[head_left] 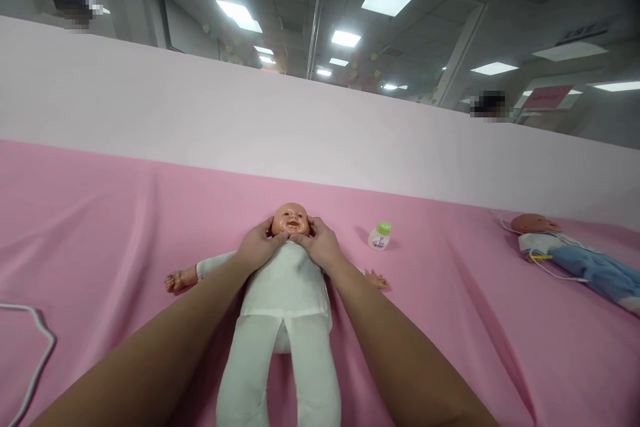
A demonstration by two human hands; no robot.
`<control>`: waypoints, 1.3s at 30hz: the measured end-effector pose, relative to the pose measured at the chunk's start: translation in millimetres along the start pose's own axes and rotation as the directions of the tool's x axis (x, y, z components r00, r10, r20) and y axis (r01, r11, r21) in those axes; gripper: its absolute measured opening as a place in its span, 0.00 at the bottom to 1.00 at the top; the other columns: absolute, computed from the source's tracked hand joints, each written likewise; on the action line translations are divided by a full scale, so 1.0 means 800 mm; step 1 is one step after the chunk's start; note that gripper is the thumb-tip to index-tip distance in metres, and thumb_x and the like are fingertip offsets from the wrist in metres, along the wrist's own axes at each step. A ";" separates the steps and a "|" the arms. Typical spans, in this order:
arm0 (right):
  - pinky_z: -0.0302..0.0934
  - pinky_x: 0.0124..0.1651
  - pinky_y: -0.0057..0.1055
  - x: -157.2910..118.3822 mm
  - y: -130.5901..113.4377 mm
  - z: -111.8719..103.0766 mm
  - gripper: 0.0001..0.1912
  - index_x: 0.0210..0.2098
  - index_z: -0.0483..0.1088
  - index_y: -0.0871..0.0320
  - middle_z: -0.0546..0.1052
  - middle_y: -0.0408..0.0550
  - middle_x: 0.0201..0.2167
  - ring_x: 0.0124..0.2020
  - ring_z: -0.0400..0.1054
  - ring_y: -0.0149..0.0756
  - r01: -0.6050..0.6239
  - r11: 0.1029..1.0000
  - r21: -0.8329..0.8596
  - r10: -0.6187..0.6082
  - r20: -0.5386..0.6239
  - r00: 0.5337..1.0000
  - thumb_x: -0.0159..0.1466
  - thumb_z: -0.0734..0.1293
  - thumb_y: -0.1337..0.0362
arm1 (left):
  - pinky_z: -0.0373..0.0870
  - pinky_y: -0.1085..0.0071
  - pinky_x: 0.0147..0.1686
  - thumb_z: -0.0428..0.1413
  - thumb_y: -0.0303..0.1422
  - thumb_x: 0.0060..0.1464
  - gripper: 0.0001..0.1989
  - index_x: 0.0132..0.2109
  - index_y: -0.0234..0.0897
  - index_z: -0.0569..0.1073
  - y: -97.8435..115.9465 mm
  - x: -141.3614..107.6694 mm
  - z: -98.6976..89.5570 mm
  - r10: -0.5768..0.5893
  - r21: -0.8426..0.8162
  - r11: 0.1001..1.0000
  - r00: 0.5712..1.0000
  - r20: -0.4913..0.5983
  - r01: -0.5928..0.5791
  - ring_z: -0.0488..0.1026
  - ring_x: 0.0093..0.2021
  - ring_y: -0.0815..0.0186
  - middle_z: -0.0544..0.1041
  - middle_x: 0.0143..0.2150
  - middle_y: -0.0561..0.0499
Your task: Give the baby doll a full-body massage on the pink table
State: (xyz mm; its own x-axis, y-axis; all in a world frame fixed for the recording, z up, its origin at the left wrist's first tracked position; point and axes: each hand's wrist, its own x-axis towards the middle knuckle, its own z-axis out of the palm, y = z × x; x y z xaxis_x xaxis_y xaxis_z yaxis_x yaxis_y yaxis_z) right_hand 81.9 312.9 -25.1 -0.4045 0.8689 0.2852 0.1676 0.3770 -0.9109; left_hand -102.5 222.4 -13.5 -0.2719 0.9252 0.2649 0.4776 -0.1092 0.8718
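Note:
A baby doll (pixel 287 280) in white clothes lies on its back, face up, arms spread out to both sides. My left hand (pixel 263 243) cups the left side of its head and jaw, the thumb below the chin. On the other side my right hand (pixel 319 241) holds the head the same way, its thumb also under the chin. The two thumb tips come close together at the doll's neck. Fingertips of both hands are partly hidden behind the head.
Right of the doll stands a small bottle (pixel 380 237) with a green cap. A second doll (pixel 590 263) in blue lies at the far right on the pink cloth (pixel 440 320). A white cable (pixel 43 330) curves at left. Behind rises a white wall (pixel 300 130).

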 end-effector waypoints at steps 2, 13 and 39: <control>0.67 0.63 0.46 0.002 0.002 -0.002 0.35 0.60 0.71 0.51 0.79 0.50 0.58 0.58 0.74 0.47 0.003 0.996 0.089 -0.006 0.034 0.999 0.55 0.80 0.53 | 0.75 0.62 0.55 0.61 0.54 0.55 0.36 0.65 0.39 0.73 -0.004 0.002 -0.002 0.008 -0.055 0.998 1.000 0.014 -0.008 0.80 0.56 0.50 0.82 0.56 0.45; 0.65 0.66 0.48 0.008 0.007 -0.015 0.32 0.60 0.74 0.54 0.79 0.53 0.59 0.59 0.74 0.47 -0.127 0.884 0.449 0.036 0.207 0.978 0.61 0.75 0.46 | 0.72 0.56 0.61 0.57 0.59 0.57 0.39 0.64 0.34 0.74 -0.007 0.005 0.000 -0.051 -0.360 0.931 0.998 0.037 0.060 0.75 0.62 0.48 0.78 0.62 0.40; 0.67 0.63 0.47 0.003 0.004 -0.008 0.33 0.56 0.76 0.55 0.80 0.53 0.57 0.58 0.75 0.49 -0.080 0.909 0.408 0.042 0.102 0.994 0.56 0.79 0.47 | 0.70 0.55 0.62 0.52 0.61 0.59 0.37 0.62 0.37 0.77 -0.007 0.003 0.003 -0.034 -0.188 0.982 0.999 -0.027 0.028 0.75 0.61 0.48 0.81 0.59 0.42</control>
State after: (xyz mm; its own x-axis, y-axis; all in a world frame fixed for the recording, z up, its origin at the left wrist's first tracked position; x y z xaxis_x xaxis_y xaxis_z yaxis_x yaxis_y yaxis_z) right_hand 87.2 318.5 -25.3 -0.4869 0.8466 0.2149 -0.1823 0.1421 -0.9729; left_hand -103.8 226.2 -18.8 -0.3100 0.9183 0.2463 0.3039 -0.1497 0.9409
